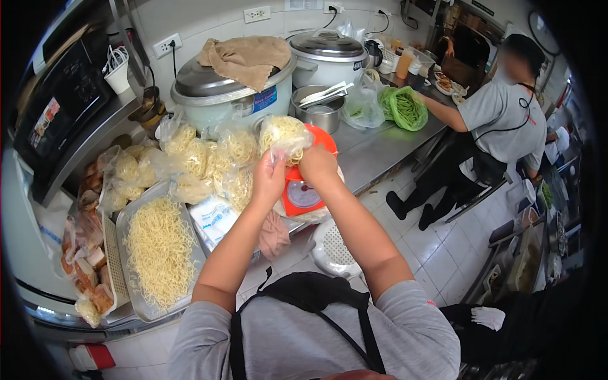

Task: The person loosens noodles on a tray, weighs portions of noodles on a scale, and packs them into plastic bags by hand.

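A clear plastic bag of yellow noodles (283, 134) is held up over an orange kitchen scale (304, 195). My left hand (269, 176) is closed on the near left side of the bag. At the bag's right side is my right hand (318, 166), its fingers curled and mostly hidden behind the back of the hand, so what they grip cannot be made out. Filled noodle bags (193, 158) are heaped to the left. Loose noodles (159, 250) cover a metal tray (140, 308) at the lower left. A pack of plastic bags (215, 218) lies beside that tray.
Two rice cookers (225, 104) (329, 66) stand at the back, one with a brown cloth on its lid. A steel pot (318, 109) and a green bag of beans (405, 109) are on the counter (392, 149). A co-worker (506, 107) stands at the right.
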{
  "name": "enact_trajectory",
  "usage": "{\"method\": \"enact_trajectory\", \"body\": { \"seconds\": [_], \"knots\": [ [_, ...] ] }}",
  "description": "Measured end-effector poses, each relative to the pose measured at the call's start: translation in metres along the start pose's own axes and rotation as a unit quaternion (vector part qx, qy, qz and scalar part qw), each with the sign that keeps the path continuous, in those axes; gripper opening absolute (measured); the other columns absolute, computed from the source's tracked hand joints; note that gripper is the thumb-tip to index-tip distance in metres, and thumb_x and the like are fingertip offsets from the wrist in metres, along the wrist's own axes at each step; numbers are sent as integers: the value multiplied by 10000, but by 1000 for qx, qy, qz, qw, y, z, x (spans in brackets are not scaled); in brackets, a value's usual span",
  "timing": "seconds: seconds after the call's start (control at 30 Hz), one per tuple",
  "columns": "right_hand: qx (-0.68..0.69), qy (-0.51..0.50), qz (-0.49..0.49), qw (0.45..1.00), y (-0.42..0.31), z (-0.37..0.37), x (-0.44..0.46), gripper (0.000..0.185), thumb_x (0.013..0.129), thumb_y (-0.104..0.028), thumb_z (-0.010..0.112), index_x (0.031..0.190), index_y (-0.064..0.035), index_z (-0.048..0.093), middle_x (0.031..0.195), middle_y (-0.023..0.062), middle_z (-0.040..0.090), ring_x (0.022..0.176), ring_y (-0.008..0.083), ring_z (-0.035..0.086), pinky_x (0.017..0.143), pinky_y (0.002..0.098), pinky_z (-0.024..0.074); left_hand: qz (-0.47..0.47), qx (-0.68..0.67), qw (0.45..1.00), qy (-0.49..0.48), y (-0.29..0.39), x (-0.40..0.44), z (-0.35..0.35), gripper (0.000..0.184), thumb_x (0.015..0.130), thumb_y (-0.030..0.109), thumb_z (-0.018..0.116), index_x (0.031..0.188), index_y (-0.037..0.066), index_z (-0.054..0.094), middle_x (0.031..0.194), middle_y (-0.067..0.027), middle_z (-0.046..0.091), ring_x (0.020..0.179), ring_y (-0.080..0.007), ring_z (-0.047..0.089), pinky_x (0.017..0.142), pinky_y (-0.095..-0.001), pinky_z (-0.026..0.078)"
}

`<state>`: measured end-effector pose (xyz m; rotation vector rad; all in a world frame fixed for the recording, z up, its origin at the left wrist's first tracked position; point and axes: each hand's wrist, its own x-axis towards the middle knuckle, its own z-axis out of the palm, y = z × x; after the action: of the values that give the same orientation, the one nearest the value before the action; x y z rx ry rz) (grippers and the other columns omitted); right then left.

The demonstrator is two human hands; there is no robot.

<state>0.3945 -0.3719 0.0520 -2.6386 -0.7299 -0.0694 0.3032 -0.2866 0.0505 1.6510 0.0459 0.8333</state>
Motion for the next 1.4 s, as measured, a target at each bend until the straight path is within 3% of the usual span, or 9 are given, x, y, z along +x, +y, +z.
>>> {"method": "enact_trajectory", "body": {
  "seconds": [0.1,0.23,0.33,0.53,0.73,0.9,1.03,1.17,1.4],
  "knots": [
    [327,-57,-3,943,-3,14,18,178,715,-156,507,820,-28,573,686,95,560,565,232,533,498,330,417,-31,-95,995,-3,29,4,8,147,801,39,435,921,-11,505,763,-60,557,691,-109,502,634,-238,408],
    [744,-136,73,650,-52,-13,-5,63,703,-59,502,738,-20,538,590,53,522,451,179,495,407,293,386,69,-37,997,-20,63,8,-2,150,831,48,408,936,14,510,735,-2,508,644,-42,451,578,-184,376],
    [819,-119,54,558,-99,-40,-41,35,713,-63,509,695,-35,518,544,27,482,417,132,451,368,260,338,169,-9,985,14,83,-1,-22,174,827,43,412,962,19,518,640,22,467,583,-32,422,527,-166,349],
    [765,-282,99,571,-141,52,-50,92,714,-110,531,657,-42,506,508,58,454,389,127,416,345,232,285,-66,-133,985,86,70,-38,-105,300,839,75,376,1129,51,450,550,26,404,460,-48,397,426,-187,351],
    [349,-505,-8,789,-161,105,-65,166,767,-132,464,654,-18,506,450,82,441,329,153,392,307,246,293,-247,2,962,117,19,-82,-178,379,846,124,368,1223,91,370,531,26,390,405,-49,355,371,-194,333],
    [568,-575,68,585,-212,141,-37,202,801,-156,424,848,29,493,640,143,530,510,202,501,458,289,422,-259,-50,962,66,53,-86,-197,377,855,145,356,1231,126,367,507,42,361,397,-36,308,346,-186,291],
    [411,-513,122,743,-240,117,-35,378,820,-220,407,1115,17,400,828,173,550,722,258,542,647,369,455,-309,-19,943,124,62,-88,-233,398,844,130,363,1242,128,349,497,60,337,398,-35,294,340,-183,282],
    [-53,-386,-291,874,-258,64,-41,491,780,-427,460,892,41,556,737,175,575,760,291,567,695,358,429,-301,-33,945,122,49,-90,-257,438,826,135,366,1261,141,313,494,46,341,384,-49,292,359,-210,322],
    [-47,-312,-440,841,-225,14,-58,302,703,-313,571,783,-21,565,718,138,578,674,286,555,617,352,429,-287,-68,952,77,42,-86,-273,477,806,164,430,1264,137,305,582,21,402,516,-72,401,485,-212,378]
  ]
}}
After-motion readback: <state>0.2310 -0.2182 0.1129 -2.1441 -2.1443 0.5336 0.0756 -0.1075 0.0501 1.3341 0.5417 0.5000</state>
